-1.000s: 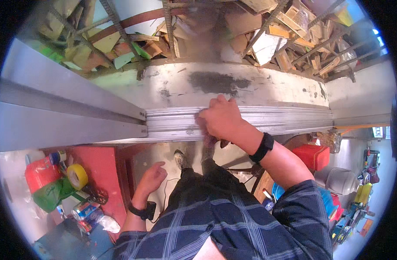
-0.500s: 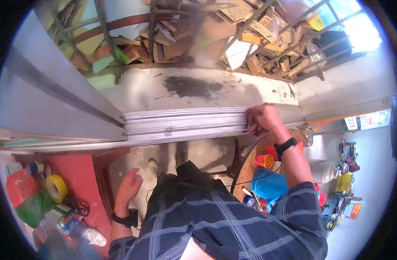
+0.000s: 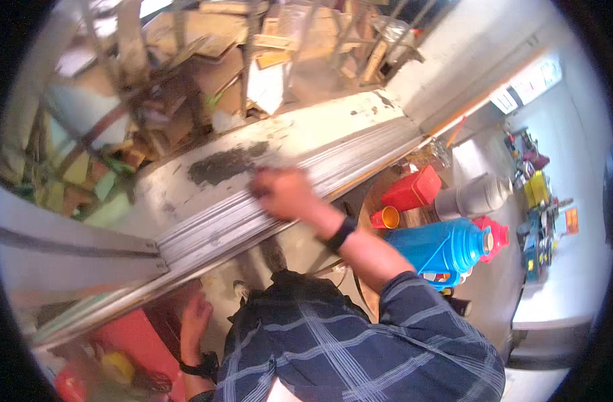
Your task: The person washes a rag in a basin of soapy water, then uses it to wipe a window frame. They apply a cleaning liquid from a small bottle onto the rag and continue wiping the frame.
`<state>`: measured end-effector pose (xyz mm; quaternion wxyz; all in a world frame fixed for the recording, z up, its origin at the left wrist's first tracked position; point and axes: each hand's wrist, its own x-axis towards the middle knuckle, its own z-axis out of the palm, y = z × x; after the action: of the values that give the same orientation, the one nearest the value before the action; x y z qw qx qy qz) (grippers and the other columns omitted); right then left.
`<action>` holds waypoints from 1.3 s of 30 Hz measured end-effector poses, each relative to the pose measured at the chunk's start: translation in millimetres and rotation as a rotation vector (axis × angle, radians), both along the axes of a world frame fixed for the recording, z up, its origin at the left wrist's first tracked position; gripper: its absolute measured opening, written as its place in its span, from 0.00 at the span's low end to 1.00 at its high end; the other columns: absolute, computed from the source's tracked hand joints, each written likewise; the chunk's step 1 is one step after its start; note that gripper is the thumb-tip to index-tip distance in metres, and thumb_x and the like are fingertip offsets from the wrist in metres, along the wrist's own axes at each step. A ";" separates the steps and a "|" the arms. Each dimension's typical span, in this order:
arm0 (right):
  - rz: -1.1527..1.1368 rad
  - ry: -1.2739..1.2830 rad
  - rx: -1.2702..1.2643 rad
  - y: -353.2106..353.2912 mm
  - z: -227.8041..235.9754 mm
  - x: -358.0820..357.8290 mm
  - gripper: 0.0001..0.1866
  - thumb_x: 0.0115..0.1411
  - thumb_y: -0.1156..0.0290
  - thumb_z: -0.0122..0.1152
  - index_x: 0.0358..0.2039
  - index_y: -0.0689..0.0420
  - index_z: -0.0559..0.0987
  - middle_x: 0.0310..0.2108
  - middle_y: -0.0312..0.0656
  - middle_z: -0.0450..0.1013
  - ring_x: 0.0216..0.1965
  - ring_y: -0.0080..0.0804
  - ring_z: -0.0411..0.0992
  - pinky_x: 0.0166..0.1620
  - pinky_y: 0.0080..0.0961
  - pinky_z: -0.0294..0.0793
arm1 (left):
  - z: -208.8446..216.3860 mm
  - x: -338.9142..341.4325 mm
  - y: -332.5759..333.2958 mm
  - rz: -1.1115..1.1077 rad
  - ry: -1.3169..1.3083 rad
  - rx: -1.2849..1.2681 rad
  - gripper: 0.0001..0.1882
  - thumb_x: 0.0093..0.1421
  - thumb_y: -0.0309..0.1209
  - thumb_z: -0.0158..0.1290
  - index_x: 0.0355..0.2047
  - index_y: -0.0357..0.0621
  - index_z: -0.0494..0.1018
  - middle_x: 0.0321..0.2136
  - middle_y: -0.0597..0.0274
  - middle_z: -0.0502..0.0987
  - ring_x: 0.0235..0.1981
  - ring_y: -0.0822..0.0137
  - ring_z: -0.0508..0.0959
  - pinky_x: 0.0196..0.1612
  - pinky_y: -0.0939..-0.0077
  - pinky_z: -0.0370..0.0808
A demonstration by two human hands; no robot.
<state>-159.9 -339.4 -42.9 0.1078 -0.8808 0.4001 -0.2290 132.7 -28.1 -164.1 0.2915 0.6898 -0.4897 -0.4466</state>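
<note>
the right hand (image 3: 285, 193) is on the silver window track (image 3: 360, 153), about at the middle of its visible length, with the fingers bent and close together. the hand is blurred, so i cannot tell if it is clamped on the small dark thing which seems to be at its fingertips. the track runs slantwise, from the grey metal frame (image 3: 79, 258) at left up toward the wall at right. just beyond it lies a pale ledge (image 3: 313, 137) with a dark stain (image 3: 226, 164), and behind the bars (image 3: 246, 60) many pieces of wood (image 3: 216, 30) are heaped. the left hand (image 3: 196, 313) hangs below the track, its fingers loosely bent and a little apart, near a red cabinet (image 3: 135, 342). at right, an orange cup (image 3: 387, 217) stands beside a red container (image 3: 413, 189), near a blue flask (image 3: 430, 244).
</note>
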 end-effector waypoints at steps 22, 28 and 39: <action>-1.111 0.134 0.010 -136.1 -9.6 -247.4 0.14 0.52 0.65 0.59 0.40 0.37 0.84 0.41 0.43 0.76 0.44 0.52 0.73 0.46 0.47 0.77 | -5.3 -9.2 -29.2 -0.055 -0.212 0.290 0.23 0.58 0.30 0.52 0.54 0.39 0.71 0.34 0.54 0.78 0.28 0.59 0.73 0.37 0.65 0.74; -1.345 0.130 -0.026 -210.9 -14.6 -335.8 0.15 0.56 0.65 0.54 0.43 0.45 0.83 0.44 0.47 0.76 0.47 0.53 0.72 0.50 0.47 0.73 | 4.8 -43.0 -54.4 0.009 -0.137 0.373 0.23 0.58 0.31 0.53 0.54 0.39 0.71 0.35 0.53 0.78 0.30 0.58 0.74 0.38 0.64 0.74; -1.348 0.446 0.244 -243.9 -6.4 -404.4 0.17 0.60 0.63 0.55 0.49 0.47 0.80 0.52 0.44 0.72 0.56 0.51 0.67 0.52 0.50 0.71 | 12.2 -48.6 -69.6 0.003 -0.149 0.447 0.23 0.58 0.31 0.53 0.54 0.39 0.70 0.36 0.50 0.78 0.33 0.55 0.76 0.40 0.63 0.75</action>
<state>-564.4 -583.4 -49.3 -0.0436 -0.4499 0.8919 -0.0140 84.1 -97.7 -151.9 0.0954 0.7690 -0.3978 -0.4913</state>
